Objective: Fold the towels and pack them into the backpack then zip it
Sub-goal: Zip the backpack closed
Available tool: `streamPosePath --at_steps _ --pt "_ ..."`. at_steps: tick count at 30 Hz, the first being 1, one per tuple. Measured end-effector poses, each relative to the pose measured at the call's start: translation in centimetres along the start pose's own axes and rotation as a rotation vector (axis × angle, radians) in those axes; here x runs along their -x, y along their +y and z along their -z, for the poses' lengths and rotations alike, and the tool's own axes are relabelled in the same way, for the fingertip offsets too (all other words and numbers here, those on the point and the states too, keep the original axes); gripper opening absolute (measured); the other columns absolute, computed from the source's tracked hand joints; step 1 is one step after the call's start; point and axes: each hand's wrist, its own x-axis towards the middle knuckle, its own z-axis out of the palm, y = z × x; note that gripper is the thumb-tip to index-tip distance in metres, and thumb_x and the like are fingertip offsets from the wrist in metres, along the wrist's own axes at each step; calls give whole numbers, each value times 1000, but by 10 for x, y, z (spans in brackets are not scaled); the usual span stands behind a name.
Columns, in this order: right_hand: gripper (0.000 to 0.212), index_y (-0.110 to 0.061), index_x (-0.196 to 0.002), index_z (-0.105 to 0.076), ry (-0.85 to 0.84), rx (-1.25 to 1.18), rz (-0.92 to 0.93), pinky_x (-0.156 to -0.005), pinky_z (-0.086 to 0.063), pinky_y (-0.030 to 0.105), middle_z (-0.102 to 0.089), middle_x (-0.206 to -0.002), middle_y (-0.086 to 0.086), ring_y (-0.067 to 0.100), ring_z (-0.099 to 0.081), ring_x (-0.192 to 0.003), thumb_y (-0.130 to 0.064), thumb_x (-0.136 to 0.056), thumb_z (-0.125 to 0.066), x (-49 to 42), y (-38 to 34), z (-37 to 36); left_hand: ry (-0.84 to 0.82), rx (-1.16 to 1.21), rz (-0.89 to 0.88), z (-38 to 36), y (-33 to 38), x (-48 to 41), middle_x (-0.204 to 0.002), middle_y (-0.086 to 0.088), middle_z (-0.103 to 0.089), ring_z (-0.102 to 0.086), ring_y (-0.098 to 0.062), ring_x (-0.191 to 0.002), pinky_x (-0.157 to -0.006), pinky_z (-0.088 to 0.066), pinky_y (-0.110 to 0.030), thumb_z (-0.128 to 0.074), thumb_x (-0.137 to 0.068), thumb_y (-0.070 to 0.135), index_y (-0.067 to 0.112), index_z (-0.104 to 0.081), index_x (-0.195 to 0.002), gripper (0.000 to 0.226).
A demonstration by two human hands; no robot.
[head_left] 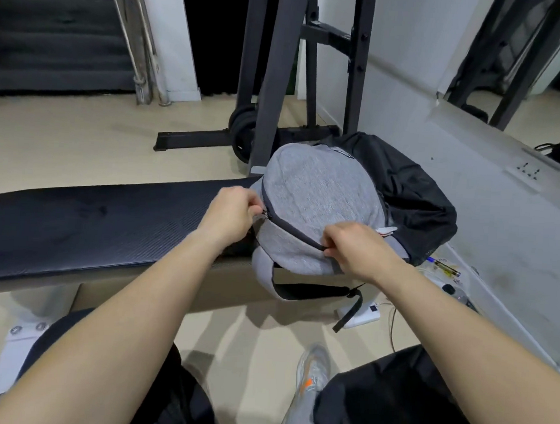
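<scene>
Backpack (317,210), grey with dark trim, sits on the right end of the padded bench (93,228), bulging and rounded as if already filled; one shoulder strap (310,291) hangs off the bench's near edge toward the floor. No towels show anywhere in the head view, so folding and packing look finished, with the towels presumably inside. What remains is the zip. The dark zipper track (290,228) runs across the near face between the two hands and appears closed along that stretch. The left hand (231,214) is pinched narrow on a small metal pull at the track's left end. The right hand (351,248) is closed in a pinch on the track's right end, steadying the fabric. A dark label near the top of the pack is too small to read.
</scene>
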Motion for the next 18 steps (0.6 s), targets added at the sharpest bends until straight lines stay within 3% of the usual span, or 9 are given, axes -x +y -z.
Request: streamPosePath --at_steps 4,6,9,12,16,18 --pt "15 -30 -85 -50 -92 125 -31 -72 -47 35 -66 -99 -1 27 -62 -96 -36 -93 -60 2 -7 10 -11 48 15 -1 -2 -10 -85 5 -63 -58 -21 -89 -77 -46 -34 -61 -95 17 18 -72 -85 16" --pt "19 -27 -88 -58 -39 181 -21 -72 -48 34 -68 -94 -2 26 -63 -94 -45 -91 -56 -6 -18 23 -1 105 36 -1 -3 -12 -84 6 -63 -58 -19 -86 -75 -41 -31 -61 -95 16 22 -71 -82 18" --pt "29 -28 -98 -62 131 21 -17 -77 -51 36 -65 -99 -5 22 -61 -98 -55 -90 -55 -32 -43 37 3 209 67 1 -9 -17 -86 4 -70 -62 -17 -85 -75 -45 -29 -63 -93 18 28 -67 -78 19" --pt "33 -22 -109 -61 175 -33 -40 -78 -48 37 -64 -107 1 26 -61 -101 -51 -92 -59 -68 -72 36 -5 257 49 2 -10 -19 -87 5 -71 -62 -16 -86 -78 -46 -29 -62 -94 17 27 -68 -81 18" --pt "19 -20 -97 -60 129 -106 -102 -75 -51 37 -67 -98 4 30 -63 -95 -38 -93 -64 -97 -77 29 9 278 29 4 -14 -26 -83 7 -68 -60 -12 -78 -75 -46 -29 -62 -94 17 29 -65 -78 20" --pt "15 -22 -92 -60 89 -196 -116 -77 -53 38 -67 -93 1 27 -62 -92 -35 -91 -68 -100 -69 31 -7 267 5 6 -16 -31 -86 8 -66 -58 -11 -82 -77 -43 -26 -62 -95 17 28 -64 -79 20"
